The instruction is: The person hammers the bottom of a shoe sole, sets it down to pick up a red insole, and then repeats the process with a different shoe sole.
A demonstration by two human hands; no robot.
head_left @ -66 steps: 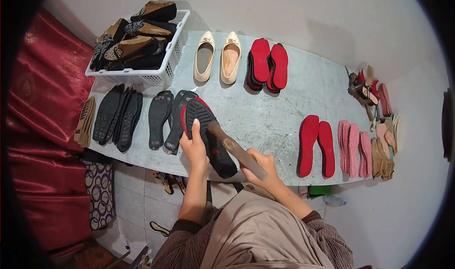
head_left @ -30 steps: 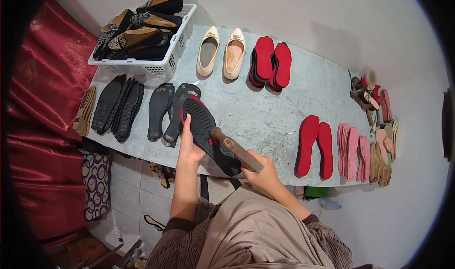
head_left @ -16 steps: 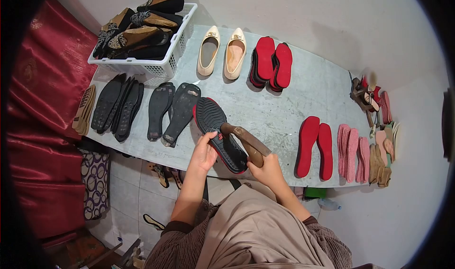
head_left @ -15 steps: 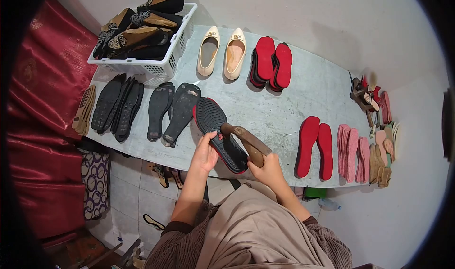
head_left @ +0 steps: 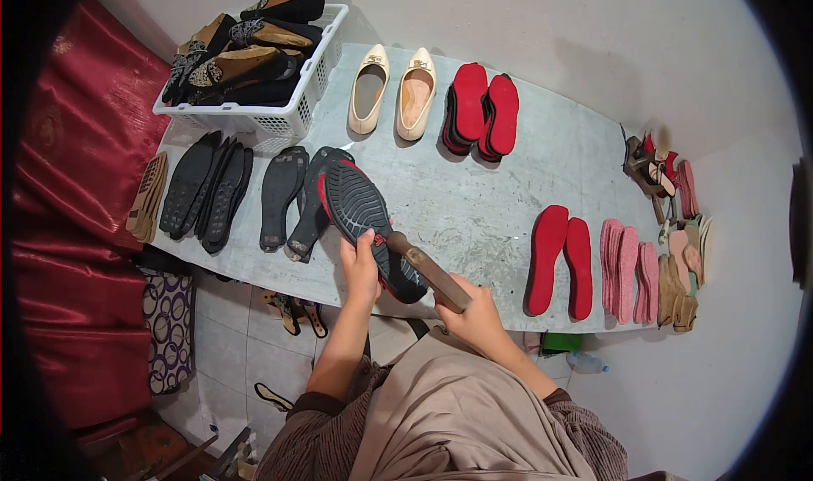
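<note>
In the head view, my left hand (head_left: 362, 271) is closed around the edge of a black shoe sole (head_left: 356, 200) with a red rim. Its ribbed underside faces up, tilted above the table's front part. My right hand (head_left: 476, 316) grips a hammer (head_left: 432, 274) with a worn brown head. The rounded end of the hammer overlaps the middle of the sole; whether it touches cannot be made out. Behind the held sole, a pair of dark grey soles (head_left: 284, 195) lies on the table, the right one partly covered.
On the grey table (head_left: 440, 189) stand a white basket (head_left: 292, 121) of black shoes, cream flats (head_left: 370, 91) and stacked red-topped soles (head_left: 470, 100). Red insoles (head_left: 549, 257), pink insoles (head_left: 627, 269) and tools (head_left: 648, 172) lie right. Black soles (head_left: 193, 185) lie left, near a red curtain (head_left: 80, 227).
The sole has shifted left and been turned so more of its ribbed underside shows. The hammer has swung lower, its rounded end slightly further left and down. Both hands keep their grip.
</note>
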